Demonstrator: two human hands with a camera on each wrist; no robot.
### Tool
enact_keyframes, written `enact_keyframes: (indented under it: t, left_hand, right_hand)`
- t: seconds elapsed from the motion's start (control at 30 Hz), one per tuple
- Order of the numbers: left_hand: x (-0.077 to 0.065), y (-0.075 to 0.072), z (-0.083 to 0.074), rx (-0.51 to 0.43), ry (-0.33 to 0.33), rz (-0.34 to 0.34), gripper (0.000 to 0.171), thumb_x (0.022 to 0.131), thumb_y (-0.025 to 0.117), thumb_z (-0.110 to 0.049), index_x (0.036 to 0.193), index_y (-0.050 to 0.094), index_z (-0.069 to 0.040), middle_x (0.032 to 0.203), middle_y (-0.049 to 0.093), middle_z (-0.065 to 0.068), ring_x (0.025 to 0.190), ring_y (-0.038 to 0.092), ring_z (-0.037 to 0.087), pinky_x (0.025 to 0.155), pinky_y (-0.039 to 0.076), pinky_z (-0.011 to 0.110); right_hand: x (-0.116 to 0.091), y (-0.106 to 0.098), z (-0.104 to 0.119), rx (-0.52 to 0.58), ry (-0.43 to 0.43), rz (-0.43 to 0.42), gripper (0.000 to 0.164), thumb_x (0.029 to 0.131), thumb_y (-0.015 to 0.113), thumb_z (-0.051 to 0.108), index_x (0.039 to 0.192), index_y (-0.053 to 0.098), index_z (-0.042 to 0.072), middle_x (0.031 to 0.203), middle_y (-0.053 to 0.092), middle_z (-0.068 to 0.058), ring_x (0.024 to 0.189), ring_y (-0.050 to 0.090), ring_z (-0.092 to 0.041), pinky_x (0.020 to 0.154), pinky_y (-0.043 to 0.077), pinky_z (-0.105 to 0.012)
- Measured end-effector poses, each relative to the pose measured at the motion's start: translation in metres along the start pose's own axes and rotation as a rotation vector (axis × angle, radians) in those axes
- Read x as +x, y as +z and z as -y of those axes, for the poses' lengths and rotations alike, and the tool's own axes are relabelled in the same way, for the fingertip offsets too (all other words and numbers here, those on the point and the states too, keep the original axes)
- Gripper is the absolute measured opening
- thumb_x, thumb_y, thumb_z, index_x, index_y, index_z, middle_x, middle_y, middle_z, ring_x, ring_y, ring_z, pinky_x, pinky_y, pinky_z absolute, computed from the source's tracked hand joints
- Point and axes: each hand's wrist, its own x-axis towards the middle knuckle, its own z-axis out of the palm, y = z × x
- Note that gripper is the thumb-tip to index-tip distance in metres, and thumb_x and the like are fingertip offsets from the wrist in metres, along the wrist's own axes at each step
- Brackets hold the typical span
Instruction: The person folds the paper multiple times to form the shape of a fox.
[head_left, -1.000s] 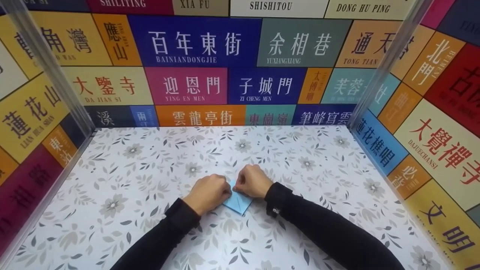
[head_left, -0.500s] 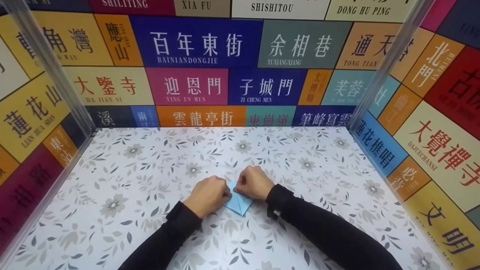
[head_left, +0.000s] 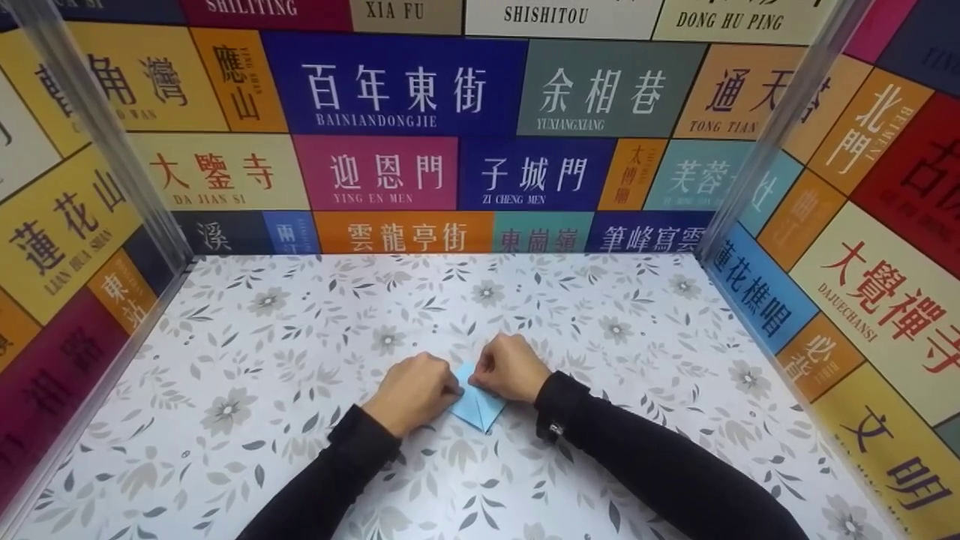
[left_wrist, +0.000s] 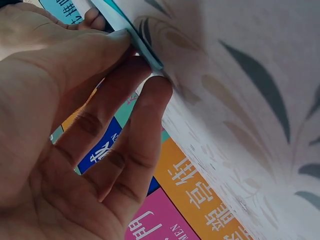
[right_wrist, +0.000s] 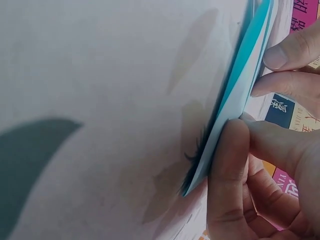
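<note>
A small light blue piece of folded paper (head_left: 480,409) lies on the table, its creases meeting near a lower corner. At its left edge, my left hand (head_left: 418,390) holds it between thumb and fingers. My right hand (head_left: 514,367) pinches the upper right edge with thumb and index finger. The left wrist view shows the left thumb (left_wrist: 107,45) on the paper's edge (left_wrist: 147,50) and the fingertips close beneath. From the right wrist, the paper (right_wrist: 232,105) appears edge-on, its layers slightly parted, brighter blue between them. Both hands' fingertips are close together there.
The table (head_left: 315,300) has a white covering printed with grey leaves and flowers. Panels of colourful place-name signs (head_left: 394,86) rise behind it and along both sides. Clear strips (head_left: 750,180) run up the two back corners.
Both hands keep hold of the folded paper in nearly the same place. The head view has shifted very slightly.
</note>
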Motion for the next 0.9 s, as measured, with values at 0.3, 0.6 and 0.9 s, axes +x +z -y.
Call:
enact_keyframes:
  t: [0.3, 0.6, 0.9]
  left_hand:
    - [-0.003, -0.003, 0.001, 0.001, -0.003, -0.004, 0.009, 0.093, 0.093, -0.010, 0.089, 0.094, -0.018, 0.086, 0.087, 0.002, 0.075, 0.079, 0.025, 0.071, 0.068, 0.046]
    - [-0.003, -0.004, 0.003, -0.017, -0.008, 0.016, 0.007, 0.094, 0.092, -0.010, 0.096, 0.095, -0.016, 0.093, 0.089, 0.006, 0.081, 0.083, 0.027, 0.075, 0.069, 0.045]
    - [-0.005, 0.000, 0.002, -0.049, -0.014, -0.010, 0.009, 0.091, 0.093, -0.006, 0.096, 0.094, -0.013, 0.095, 0.089, 0.006, 0.087, 0.085, 0.028, 0.080, 0.071, 0.046]
  right_hand:
    - [-0.004, 0.000, 0.002, 0.022, 0.007, -0.001, 0.019, 0.092, 0.097, 0.010, 0.077, 0.086, 0.007, 0.064, 0.077, -0.003, 0.056, 0.057, -0.003, 0.062, 0.047, -0.019]
    - [-0.007, 0.001, 0.003, 0.068, 0.043, 0.012, 0.018, 0.093, 0.095, 0.009, 0.078, 0.085, 0.009, 0.062, 0.076, -0.003, 0.051, 0.058, -0.002, 0.054, 0.046, -0.019]
    - [-0.010, -0.002, 0.001, 0.031, 0.039, 0.018, 0.016, 0.091, 0.097, 0.011, 0.079, 0.086, 0.009, 0.070, 0.078, 0.000, 0.061, 0.059, -0.005, 0.062, 0.050, -0.021]
